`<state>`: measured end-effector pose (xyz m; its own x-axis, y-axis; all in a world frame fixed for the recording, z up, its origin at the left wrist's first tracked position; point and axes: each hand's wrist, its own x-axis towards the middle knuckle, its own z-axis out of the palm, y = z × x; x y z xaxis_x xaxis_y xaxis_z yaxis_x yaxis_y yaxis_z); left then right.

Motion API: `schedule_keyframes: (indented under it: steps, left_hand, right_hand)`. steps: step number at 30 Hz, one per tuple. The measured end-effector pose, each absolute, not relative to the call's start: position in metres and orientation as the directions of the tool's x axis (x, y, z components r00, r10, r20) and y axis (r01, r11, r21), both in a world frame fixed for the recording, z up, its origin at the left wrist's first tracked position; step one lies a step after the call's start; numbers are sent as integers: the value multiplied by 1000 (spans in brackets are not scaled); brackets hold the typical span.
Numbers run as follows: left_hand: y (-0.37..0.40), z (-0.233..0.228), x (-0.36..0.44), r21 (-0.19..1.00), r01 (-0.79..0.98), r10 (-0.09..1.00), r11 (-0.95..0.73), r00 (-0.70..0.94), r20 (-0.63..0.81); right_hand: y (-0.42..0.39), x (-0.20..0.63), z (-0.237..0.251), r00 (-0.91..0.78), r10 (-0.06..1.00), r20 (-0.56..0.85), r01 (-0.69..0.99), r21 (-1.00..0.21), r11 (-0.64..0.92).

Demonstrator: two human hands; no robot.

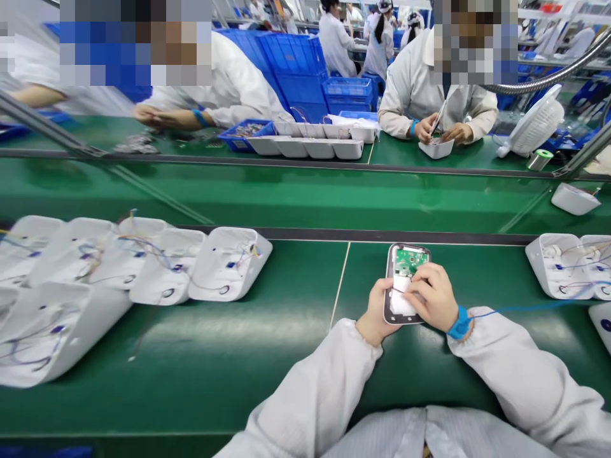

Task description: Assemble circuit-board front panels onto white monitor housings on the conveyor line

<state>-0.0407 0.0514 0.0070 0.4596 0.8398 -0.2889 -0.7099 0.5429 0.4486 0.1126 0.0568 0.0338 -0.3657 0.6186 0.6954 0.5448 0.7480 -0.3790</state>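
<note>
Over the green bench, my left hand (375, 313) grips the lower left side of a small dark-rimmed device panel (388, 305). A green circuit board (411, 259) shows in its upper part, and a white block (401, 304) fills the lower part. Across the panel from the right reaches my right hand (435, 294), fingers bent and pressed together above the white block. Whatever is between those fingertips is too small to make out. A blue wrist strap (460, 323) with a cord sits on my right wrist.
White plastic housings (229, 264) with loose wires stand in rows at left; more housings (554, 264) stand at right. Beyond a raised green divider (305, 197), a co-worker's hands (442, 132) work on a white housing. A white fan (537, 124) and a solder reel (540, 159) stand nearby.
</note>
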Motion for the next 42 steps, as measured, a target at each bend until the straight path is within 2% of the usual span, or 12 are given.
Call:
schedule_keyframes:
  steps: [5,15,20,26,29,33,36,42]
  left_hand:
    - [46,16,-40,380,-741,831,554,464,-306]
    - [51,26,-43,405,-756,855,514,414,-313]
    - [53,35,-46,367,-782,857,504,399,-327]
    - [53,38,-51,424,-760,866,493,381,-324]
    - [53,38,-51,447,-756,876,478,375,-303]
    - [52,39,-48,463,-750,881,473,408,-238]
    - [51,39,-45,450,-741,866,499,446,-226]
    - [49,31,-43,430,-775,886,463,414,-208]
  right_hand:
    - [59,116,36,-347,608,714,515,-397,760]
    - [66,120,29,-294,697,654,446,-551,705]
    - [71,126,24,-173,808,564,430,-695,577]
    - [71,125,14,-89,885,457,327,-826,460]
    - [72,126,10,-138,922,362,228,-894,386]
    - [74,130,9,-301,921,249,96,-952,289]
    - [73,132,11,-359,914,190,77,-970,232]
    - [72,133,11,-327,928,181,100,-969,224]
